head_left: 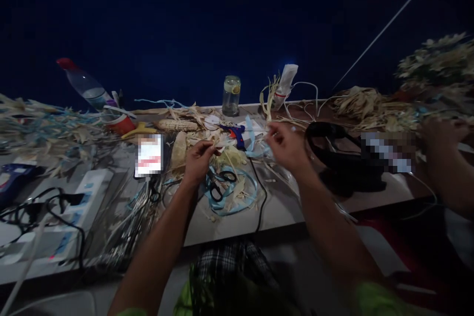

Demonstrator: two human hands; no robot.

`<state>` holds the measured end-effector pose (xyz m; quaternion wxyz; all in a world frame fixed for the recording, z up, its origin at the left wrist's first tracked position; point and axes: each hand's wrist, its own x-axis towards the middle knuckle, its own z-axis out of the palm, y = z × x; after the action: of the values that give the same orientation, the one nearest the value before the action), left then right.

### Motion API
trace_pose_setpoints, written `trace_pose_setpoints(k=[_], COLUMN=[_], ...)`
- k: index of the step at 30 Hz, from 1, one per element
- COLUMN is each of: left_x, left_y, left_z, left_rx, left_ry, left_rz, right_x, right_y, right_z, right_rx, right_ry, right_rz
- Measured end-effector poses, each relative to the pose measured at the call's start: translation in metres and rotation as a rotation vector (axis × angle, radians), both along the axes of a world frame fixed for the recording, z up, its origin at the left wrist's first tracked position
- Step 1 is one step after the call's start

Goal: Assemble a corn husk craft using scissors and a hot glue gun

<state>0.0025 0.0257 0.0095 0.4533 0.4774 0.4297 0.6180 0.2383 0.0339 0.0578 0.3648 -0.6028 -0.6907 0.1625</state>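
My left hand (202, 158) is closed in a pinch on a small pale piece of corn husk (217, 144), above the littered middle of the table. To its right, my right hand (287, 145) is also pinched. What its fingertips hold is hard to make out; pale husk strands (268, 103) rise just behind them. Between my hands lie a blue glue gun (239, 134) and a light blue ribbon (250, 136). Black-handled scissors (218, 188) rest below, among ribbon loops and husk scraps.
A dried corn cob (177, 125), a glass jar (232, 96) and a tilted plastic bottle (87, 86) stand or lie along the back. A white power strip (87, 202) and cables lie left. Right are a black bag-like object (344, 158), husk piles (365, 108) and another person's hand (446, 133).
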Motion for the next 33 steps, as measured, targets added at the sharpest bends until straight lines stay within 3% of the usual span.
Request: trace_pose_setpoints(k=[2,4,8,11,22,28,33], left_x=[-0.001,-0.002,-0.003,-0.002,-0.002,-0.003,-0.002], left_y=[0.001,0.001,0.001,0.001,0.000,0.002,0.000], left_z=[-0.001,-0.001,0.000,0.001,0.004,0.001,0.006], left_rx=[0.011,0.020,0.034,0.035,0.009,0.051,0.052], left_ry=[-0.001,-0.001,-0.040,-0.065,-0.058,-0.096,-0.076], left_rz=[-0.011,-0.018,0.003,-0.002,0.005,-0.008,0.031], right_x=[-0.033,-0.065,-0.101,-0.109,-0.116,-0.105,-0.092], right_y=[-0.018,-0.034,-0.053,-0.057,-0.060,-0.058,-0.059], right_z=[-0.009,-0.015,-0.020,-0.022,-0.017,-0.018,-0.009], right_rx=[-0.185,-0.244,-0.332,-0.328,-0.376,-0.386,-0.411], right_ry=[-0.092,-0.264,-0.612,-0.727,-0.741,-0.754,-0.760], right_rz=[0.299,0.431,0.430,0.406,0.463,0.454,0.478])
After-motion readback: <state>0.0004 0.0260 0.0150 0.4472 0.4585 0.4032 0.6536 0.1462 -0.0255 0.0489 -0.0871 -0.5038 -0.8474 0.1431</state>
